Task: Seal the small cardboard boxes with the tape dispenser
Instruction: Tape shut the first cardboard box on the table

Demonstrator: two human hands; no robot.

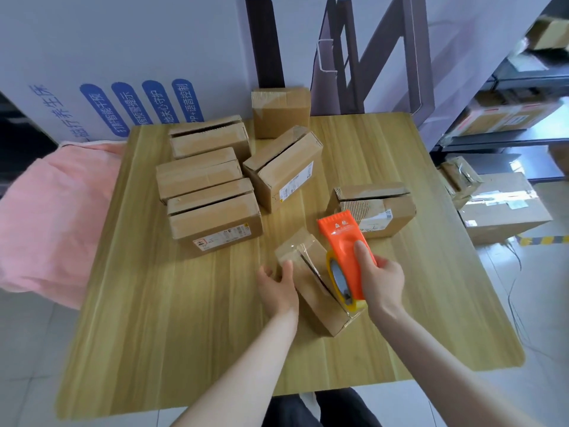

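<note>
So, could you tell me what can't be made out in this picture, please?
Head view:
- Seam of the held box: its near end is covered by the dispenser and right hand.
- Tape roll: partly under the dispenser's orange cover.
- Labels: print too small to read.
- Shelf box, top right: blurred, cut by the edge.

Soft, diffuse light fills the scene brightly and evenly, with a cool cast on the white panel at 11 o'clock. Shadows on the wooden table are short and faint. A small glint sits on the clear tape of the near box. Wide-angle distortion bows the table's edges, most strongly toward 5 and 7 o'clock. The shelving at 2 o'clock is smeared by blur, and the whole frame looks slightly soft.
</note>
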